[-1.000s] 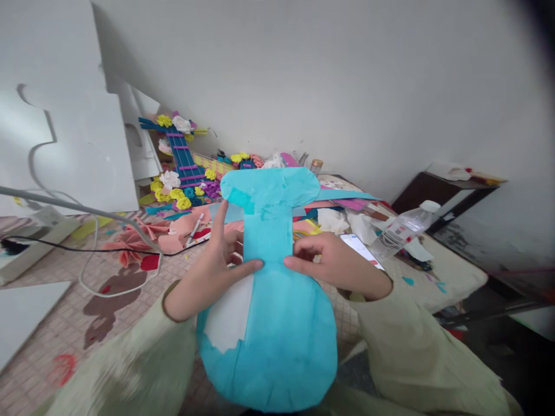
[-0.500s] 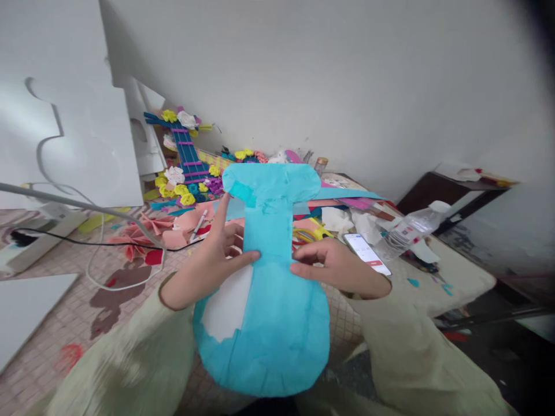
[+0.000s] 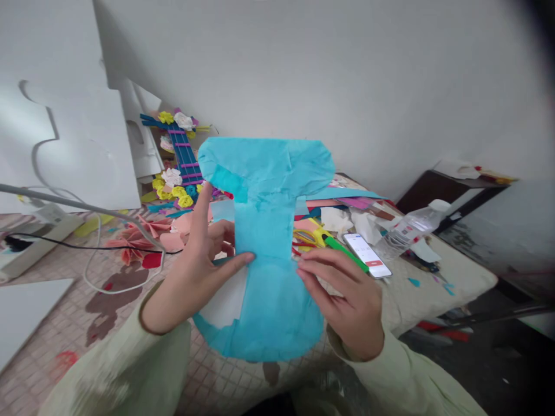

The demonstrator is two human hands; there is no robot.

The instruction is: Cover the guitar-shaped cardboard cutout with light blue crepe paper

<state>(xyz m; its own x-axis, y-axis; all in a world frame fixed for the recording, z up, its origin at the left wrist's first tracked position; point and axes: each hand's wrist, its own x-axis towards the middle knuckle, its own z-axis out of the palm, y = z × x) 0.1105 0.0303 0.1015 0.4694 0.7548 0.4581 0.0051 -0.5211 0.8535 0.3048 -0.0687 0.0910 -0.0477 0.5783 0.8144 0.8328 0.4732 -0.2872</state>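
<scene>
A guitar-shaped cutout (image 3: pixel 269 231), wrapped in turquoise crepe paper, is held up in front of me. A bare white patch (image 3: pixel 225 303) shows at the left of its rounded body. My left hand (image 3: pixel 197 260) grips the neck's left edge, thumb on the front, index finger stretched up toward the wide head, other fingers partly behind. At the right edge, where neck meets body, my right hand (image 3: pixel 347 294) has thumb and fingertips pinched together on the cutout. Whatever lies between those fingertips is too small to make out.
Behind the cutout lie yellow scissors (image 3: pixel 310 237), a green marker (image 3: pixel 347 253), a phone (image 3: pixel 367 255) and a clear plastic bottle (image 3: pixel 414 226). A blue paper guitar (image 3: pixel 184 153) with paper flowers leans at the wall. A white cable (image 3: pixel 93 283) loops at left near a power strip (image 3: pixel 41 245).
The cutout has tilted, its head rising and looking larger. My right hand has turned more upright, its fingers pinching at the edge. The scissors and green marker now show beside it.
</scene>
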